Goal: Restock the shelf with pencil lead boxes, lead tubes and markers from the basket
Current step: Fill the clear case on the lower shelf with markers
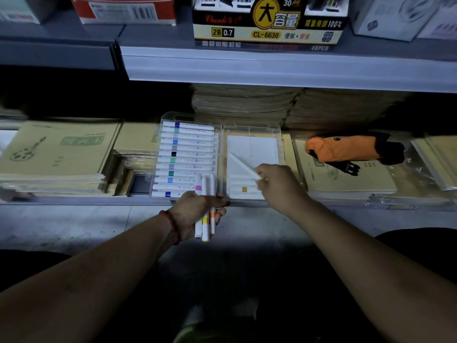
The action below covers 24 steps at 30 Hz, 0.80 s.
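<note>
Open clear plastic case [173,117] on the lower shelf [74,200], just beyond both grips, its two halves side by side. Half beyond the left grip [195,210]: row of white markers with coloured bands [188,154], lying crosswise, filled far end to near end. Half under the right grip [278,188]: white insert sheet [252,149] and a few white markers [243,189] at the near end, one with an orange-yellow band. Count unclear, since the grip covers their right ends.

Left grip is clenched round three white markers with pink, yellow and orange bands [205,220], held roughly upright, upper ends over the case's near edge. Right grip pinches one white marker [241,164], tilted up-left over the insert. It is blurred, band not visible. Red bead bracelet [170,219] on the left wrist.

Right of the right grip: orange and black fabric pouch [346,148] on wrapped kraft notebooks [346,179]. Left of the left grip: kraft-cover notebook stacks [59,149]. Far above both grips, the upper shelf [272,68] carries a yellow and black pencil lead box [267,23] marked 2B 0.7, top cut off. Behind the case, stacked brown paper [247,102], too dark to make out.
</note>
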Each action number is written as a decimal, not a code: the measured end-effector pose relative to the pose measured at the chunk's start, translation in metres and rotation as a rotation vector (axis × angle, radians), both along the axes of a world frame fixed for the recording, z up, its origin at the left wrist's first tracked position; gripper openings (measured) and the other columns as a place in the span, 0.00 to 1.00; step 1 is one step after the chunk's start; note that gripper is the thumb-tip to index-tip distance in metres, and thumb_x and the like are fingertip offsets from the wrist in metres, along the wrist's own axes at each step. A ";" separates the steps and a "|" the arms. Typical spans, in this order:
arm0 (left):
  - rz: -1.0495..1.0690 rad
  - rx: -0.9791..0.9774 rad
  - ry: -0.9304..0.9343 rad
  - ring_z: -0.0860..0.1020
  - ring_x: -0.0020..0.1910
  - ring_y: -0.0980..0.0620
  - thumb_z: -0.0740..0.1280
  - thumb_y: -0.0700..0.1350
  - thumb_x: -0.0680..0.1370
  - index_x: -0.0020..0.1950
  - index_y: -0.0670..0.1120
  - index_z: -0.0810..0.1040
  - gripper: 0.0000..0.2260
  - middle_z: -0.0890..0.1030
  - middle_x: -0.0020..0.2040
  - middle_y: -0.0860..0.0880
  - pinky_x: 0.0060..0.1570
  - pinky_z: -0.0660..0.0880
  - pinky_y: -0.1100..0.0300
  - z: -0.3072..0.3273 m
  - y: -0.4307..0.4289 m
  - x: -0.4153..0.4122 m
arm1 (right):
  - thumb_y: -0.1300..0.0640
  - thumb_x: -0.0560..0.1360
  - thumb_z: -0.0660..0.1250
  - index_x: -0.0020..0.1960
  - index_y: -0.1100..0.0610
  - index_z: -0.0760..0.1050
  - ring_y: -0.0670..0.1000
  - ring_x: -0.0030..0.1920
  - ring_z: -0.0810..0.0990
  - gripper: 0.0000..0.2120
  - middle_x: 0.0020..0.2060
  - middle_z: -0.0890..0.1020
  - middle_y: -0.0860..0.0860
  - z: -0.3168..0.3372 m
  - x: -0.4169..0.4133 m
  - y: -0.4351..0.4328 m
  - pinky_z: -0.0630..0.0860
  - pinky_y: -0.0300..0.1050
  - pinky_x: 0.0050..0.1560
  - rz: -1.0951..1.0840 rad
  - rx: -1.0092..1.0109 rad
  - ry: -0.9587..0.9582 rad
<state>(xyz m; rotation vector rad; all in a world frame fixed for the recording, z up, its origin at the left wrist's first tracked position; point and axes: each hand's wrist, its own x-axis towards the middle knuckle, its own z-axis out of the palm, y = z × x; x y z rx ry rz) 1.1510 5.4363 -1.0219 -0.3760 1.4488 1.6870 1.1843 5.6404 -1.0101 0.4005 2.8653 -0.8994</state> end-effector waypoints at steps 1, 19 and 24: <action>0.003 -0.004 0.003 0.78 0.27 0.53 0.68 0.31 0.78 0.56 0.37 0.77 0.08 0.80 0.56 0.31 0.25 0.75 0.63 -0.001 0.000 0.000 | 0.66 0.79 0.64 0.61 0.60 0.81 0.57 0.50 0.81 0.13 0.50 0.83 0.58 -0.001 -0.002 0.007 0.75 0.44 0.46 0.016 0.074 0.054; 0.013 0.021 -0.025 0.77 0.29 0.52 0.66 0.31 0.78 0.50 0.39 0.80 0.06 0.81 0.52 0.34 0.27 0.76 0.62 -0.008 -0.002 -0.002 | 0.69 0.80 0.53 0.80 0.62 0.34 0.59 0.80 0.35 0.36 0.80 0.36 0.61 -0.037 0.008 -0.009 0.39 0.53 0.80 0.238 0.580 -0.197; 0.015 0.034 -0.031 0.77 0.29 0.52 0.68 0.32 0.78 0.53 0.38 0.79 0.06 0.82 0.52 0.34 0.27 0.76 0.61 -0.005 -0.002 -0.001 | 0.69 0.79 0.59 0.82 0.60 0.46 0.56 0.81 0.42 0.36 0.81 0.43 0.57 -0.019 0.008 -0.003 0.45 0.51 0.80 0.251 0.407 -0.115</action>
